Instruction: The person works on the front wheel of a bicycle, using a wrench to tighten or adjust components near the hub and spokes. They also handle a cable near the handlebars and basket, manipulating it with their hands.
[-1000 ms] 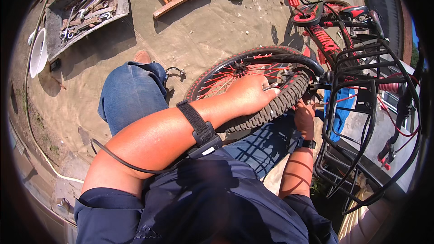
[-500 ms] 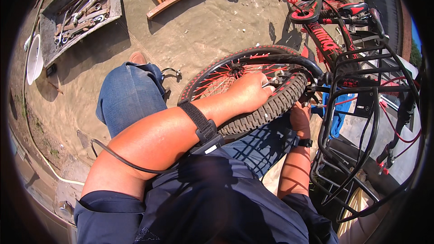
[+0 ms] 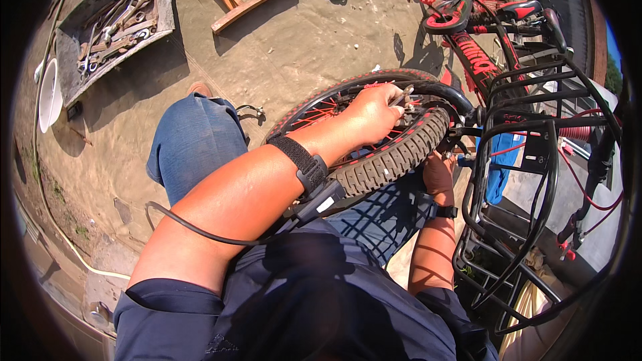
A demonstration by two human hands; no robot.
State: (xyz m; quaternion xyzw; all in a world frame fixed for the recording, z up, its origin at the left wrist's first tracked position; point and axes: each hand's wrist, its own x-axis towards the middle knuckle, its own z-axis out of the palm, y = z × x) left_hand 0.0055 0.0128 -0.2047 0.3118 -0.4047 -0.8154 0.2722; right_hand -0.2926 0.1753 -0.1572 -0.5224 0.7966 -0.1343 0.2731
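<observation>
Sunlit tan ground (image 3: 294,60) is spreading beneath the whole workplace, serving as floor and bench at once. Across its right side a black and red bicycle (image 3: 471,57) is lying over, apparently so that its lower parts are coming within reach of someone sitting or crouching low. Beside the person's right arm a black metal rack (image 3: 552,160) is jutting out, casting barred shadows. Directly ahead, the wheel (image 3: 394,164) is tilting above the right thigh in jeans (image 3: 374,217), probably because the leg is offering support; whether they are touching, I cannot tell. Off to the left, a grey tray (image 3: 127,53) is keeping loose wrenches (image 3: 120,27) together, while a wooden stand (image 3: 251,5) is resting farther out. Near the rack a blue cloth (image 3: 496,177) is hanging. Over the spokes, the left hand (image 3: 374,115) is curling its fingers and thumb tightly around a small metal tool (image 3: 403,95), seemingly for firm control near the rim. Below the tyre's near edge, the right hand (image 3: 438,174) is reaching up with bent fingers, perhaps steadying something; the tyre is partly covering it, so its exact hold is staying unclear.
</observation>
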